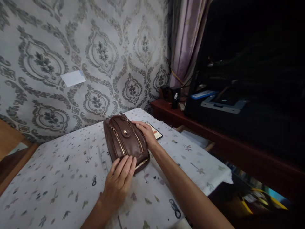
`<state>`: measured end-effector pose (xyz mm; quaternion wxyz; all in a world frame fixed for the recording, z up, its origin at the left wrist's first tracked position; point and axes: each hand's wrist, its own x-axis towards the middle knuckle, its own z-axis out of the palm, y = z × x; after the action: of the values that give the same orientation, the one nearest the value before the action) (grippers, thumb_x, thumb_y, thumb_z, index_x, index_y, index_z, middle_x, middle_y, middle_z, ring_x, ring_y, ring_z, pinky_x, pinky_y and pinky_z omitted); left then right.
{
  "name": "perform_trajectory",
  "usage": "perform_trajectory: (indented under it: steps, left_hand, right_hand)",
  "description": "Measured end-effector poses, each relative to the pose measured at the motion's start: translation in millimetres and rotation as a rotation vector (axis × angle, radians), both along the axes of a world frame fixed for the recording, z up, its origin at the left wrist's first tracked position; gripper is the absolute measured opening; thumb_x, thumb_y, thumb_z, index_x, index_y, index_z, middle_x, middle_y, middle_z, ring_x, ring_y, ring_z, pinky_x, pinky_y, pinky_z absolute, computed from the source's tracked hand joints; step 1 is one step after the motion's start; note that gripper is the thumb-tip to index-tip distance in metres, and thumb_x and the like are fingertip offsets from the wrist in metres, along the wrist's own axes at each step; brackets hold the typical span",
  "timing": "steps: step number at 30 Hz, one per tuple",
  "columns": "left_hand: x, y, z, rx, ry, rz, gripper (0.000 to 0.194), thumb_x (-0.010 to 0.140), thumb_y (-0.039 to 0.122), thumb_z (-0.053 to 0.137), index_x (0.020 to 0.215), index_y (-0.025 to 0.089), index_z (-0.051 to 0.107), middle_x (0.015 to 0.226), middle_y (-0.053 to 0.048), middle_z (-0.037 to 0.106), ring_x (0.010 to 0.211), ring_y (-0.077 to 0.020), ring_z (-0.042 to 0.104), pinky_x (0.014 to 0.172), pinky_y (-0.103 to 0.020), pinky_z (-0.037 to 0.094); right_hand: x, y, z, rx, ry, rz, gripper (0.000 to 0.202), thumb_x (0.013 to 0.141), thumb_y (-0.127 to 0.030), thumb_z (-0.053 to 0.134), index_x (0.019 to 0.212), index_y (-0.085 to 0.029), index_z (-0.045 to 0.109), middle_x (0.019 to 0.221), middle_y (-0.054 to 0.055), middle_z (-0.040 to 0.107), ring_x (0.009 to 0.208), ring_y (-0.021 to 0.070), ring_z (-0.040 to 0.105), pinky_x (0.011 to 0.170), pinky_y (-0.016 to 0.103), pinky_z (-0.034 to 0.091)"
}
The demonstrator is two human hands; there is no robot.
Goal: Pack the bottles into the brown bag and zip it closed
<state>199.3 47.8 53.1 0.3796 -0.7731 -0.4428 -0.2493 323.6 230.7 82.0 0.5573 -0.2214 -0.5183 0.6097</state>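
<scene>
A dark brown leather bag lies on a white patterned cloth. Gold-toned zippers run along its top and near end, and a round gold clasp sits on a short tab. My left hand rests on the bag's near end, fingers stretched out over the leather. Along the right side my right hand touches the edge with its fingers extended; its thumb is hidden. Just beyond that hand, partly covered by it, lies a phone-like device with a lit screen.
Patterned cloth covers the surface beneath. Wallpaper rises behind it, bearing a white paper. At right, a dark red desk carries a large black screen and a small bottle. An open drawer juts out below.
</scene>
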Motion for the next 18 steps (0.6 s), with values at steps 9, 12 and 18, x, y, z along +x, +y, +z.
perform_trajectory:
  steps: [9, 12, 18]
  left_hand:
    - [4.8, -2.2, -7.5, -0.048, 0.051, 0.131, 0.048, 0.097, 0.006, 0.034, 0.141, 0.009, 0.053, 0.135, -0.011, 0.066, 0.137, -0.0218, 0.049, 0.128, -0.055, 0.008]
    - [6.6, -2.2, -6.9, -0.058, 0.054, 0.157, 0.048, 0.096, 0.004, 0.034, 0.140, 0.009, 0.054, 0.137, -0.011, 0.065, 0.147, -0.0210, 0.037, 0.127, -0.058, 0.005]
    - [10.8, 0.8, -10.1, -0.071, 0.015, 0.192, 0.051, 0.095, 0.003, 0.034, 0.145, 0.007, 0.046, 0.141, -0.012, 0.062, 0.154, -0.0171, 0.018, 0.127, -0.059, 0.000]
  right_hand:
    - [0.7, -2.6, 2.7, -0.003, 0.010, 0.007, 0.029, 0.074, -0.043, 0.070, 0.092, -0.023, 0.080, 0.105, 0.003, 0.077, 0.111, 0.0256, 0.064, 0.105, 0.038, 0.043]
    - [0.2, -2.0, 2.3, 0.012, 0.011, -0.009, 0.028, 0.075, -0.043, 0.070, 0.092, -0.023, 0.080, 0.105, 0.003, 0.077, 0.110, 0.0248, 0.064, 0.105, 0.037, 0.043]
    - [-1.3, 0.0, -1.0, 0.023, 0.038, -0.008, 0.028, 0.074, -0.043, 0.070, 0.092, -0.023, 0.080, 0.102, 0.002, 0.078, 0.104, 0.0243, 0.065, 0.101, 0.037, 0.045]
